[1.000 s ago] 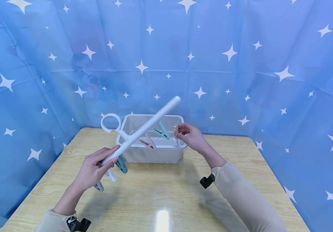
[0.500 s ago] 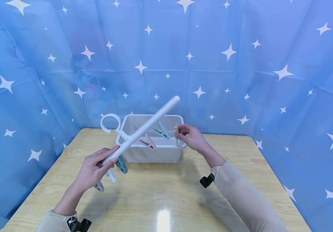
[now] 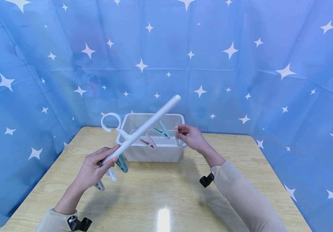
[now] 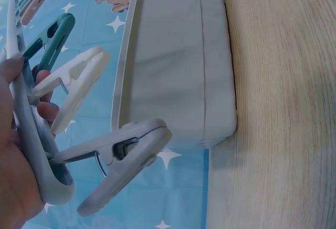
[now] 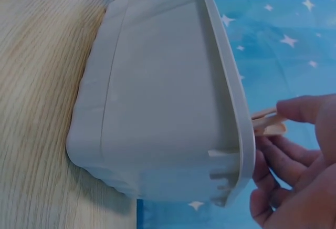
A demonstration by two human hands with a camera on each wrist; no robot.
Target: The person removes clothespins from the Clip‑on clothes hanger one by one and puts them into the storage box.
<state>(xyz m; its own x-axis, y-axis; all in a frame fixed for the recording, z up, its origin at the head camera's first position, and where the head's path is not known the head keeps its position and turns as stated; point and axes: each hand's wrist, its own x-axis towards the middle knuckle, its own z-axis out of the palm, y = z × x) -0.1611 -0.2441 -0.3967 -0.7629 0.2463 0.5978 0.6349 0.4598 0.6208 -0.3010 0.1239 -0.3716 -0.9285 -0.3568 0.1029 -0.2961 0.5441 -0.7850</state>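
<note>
A white clip hanger (image 3: 151,121) with a round hook (image 3: 107,116) slants up to the right, gripped near its lower end by my left hand (image 3: 89,167). Several clothes pegs hang from its bar: light teal (image 3: 164,132), pink (image 3: 150,143), dark teal (image 3: 122,163), white (image 4: 86,79) and grey (image 4: 126,153). Over the right end of a white plastic bin (image 3: 154,154), my right hand (image 3: 193,138) pinches a small peach-coloured clothes peg (image 3: 176,131) between thumb and fingers. In the right wrist view the bin's rim partly hides that peg (image 5: 270,126).
The bin stands on a wooden table (image 3: 143,193) close to its back edge, below the hanger's far half. A blue curtain (image 3: 166,48) with white stars surrounds the table behind and at both sides. What lies inside the bin is mostly hidden.
</note>
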